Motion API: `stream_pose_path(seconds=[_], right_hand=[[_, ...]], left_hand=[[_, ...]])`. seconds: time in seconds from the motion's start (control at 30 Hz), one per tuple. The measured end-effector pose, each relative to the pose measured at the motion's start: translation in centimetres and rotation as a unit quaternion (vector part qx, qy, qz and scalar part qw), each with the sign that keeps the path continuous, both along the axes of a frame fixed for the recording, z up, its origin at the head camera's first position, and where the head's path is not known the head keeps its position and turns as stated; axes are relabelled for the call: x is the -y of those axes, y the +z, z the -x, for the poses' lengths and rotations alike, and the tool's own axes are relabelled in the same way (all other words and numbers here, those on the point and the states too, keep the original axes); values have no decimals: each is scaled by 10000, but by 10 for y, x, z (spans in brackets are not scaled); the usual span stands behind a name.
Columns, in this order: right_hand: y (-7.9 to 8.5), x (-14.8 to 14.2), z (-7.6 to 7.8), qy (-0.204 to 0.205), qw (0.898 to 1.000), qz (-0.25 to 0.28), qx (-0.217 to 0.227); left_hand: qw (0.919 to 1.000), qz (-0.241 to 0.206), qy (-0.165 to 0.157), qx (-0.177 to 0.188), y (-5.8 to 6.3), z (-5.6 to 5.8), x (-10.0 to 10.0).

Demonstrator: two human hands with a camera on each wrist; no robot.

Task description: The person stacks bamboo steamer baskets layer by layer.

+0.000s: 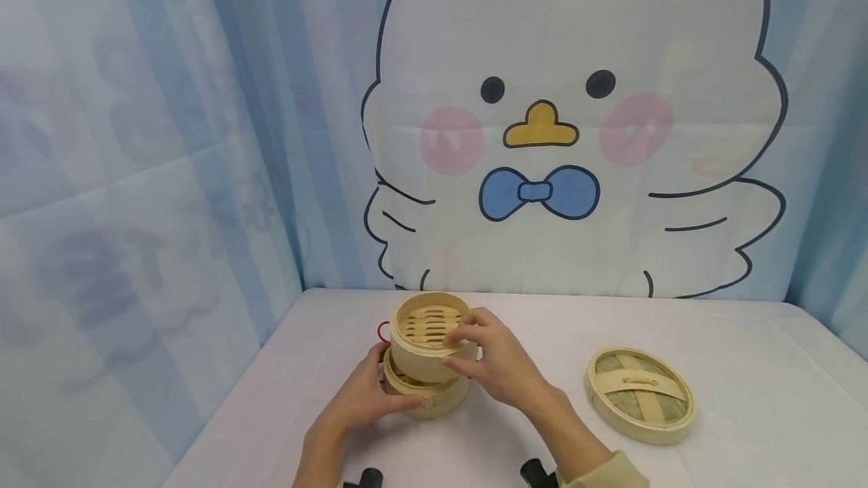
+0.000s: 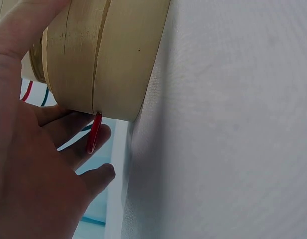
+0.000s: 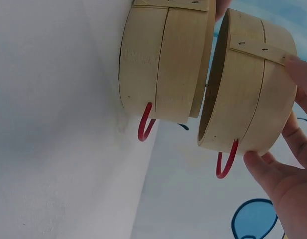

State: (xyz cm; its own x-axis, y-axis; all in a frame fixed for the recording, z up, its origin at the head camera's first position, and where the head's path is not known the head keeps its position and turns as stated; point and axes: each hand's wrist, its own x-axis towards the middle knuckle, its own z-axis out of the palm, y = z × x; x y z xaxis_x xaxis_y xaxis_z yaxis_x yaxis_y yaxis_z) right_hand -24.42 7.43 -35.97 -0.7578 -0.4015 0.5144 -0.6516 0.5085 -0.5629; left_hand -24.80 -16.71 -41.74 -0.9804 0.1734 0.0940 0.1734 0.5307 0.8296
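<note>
Two round bamboo steamer baskets are at the front left of the table. The lower basket [image 1: 437, 401] sits on the tabletop, and my left hand [image 1: 362, 394] holds its left side, thumb in front and fingers round behind. Over it, the upper basket [image 1: 420, 356] with a slatted floor is tilted, gripped at its right rim between thumb and fingers of my right hand [image 1: 502, 360]. A wedge of space shows between the upper basket [image 3: 255, 89] and the lower basket [image 3: 165, 59] in the right wrist view. Each basket carries a red loop [image 3: 144, 124] on its side.
A bamboo steamer lid [image 1: 640, 398] with a small handle lies on the white-covered table [image 1: 536, 330], to the right of my right hand. Behind the table hangs a curtain [image 1: 542, 247] printed with a cartoon bird; another blue-white curtain [image 1: 136, 209] runs along the left.
</note>
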Motion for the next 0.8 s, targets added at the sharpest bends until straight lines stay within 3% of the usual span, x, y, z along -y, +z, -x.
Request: stream_pose_path(seconds=[0.23,0.6,0.8], right_hand=[[1,8,-3,29,9999,-10,111],[-2,17,-8,-37,9998,-33,194],[-4,19,-9,-114,9996,-120,226]], left_hand=[[9996,41,155,226,2,0,-1],[9993,-217,-243,-179,-1,3,2],[9993,-309,-164,-121,-3,3,3]])
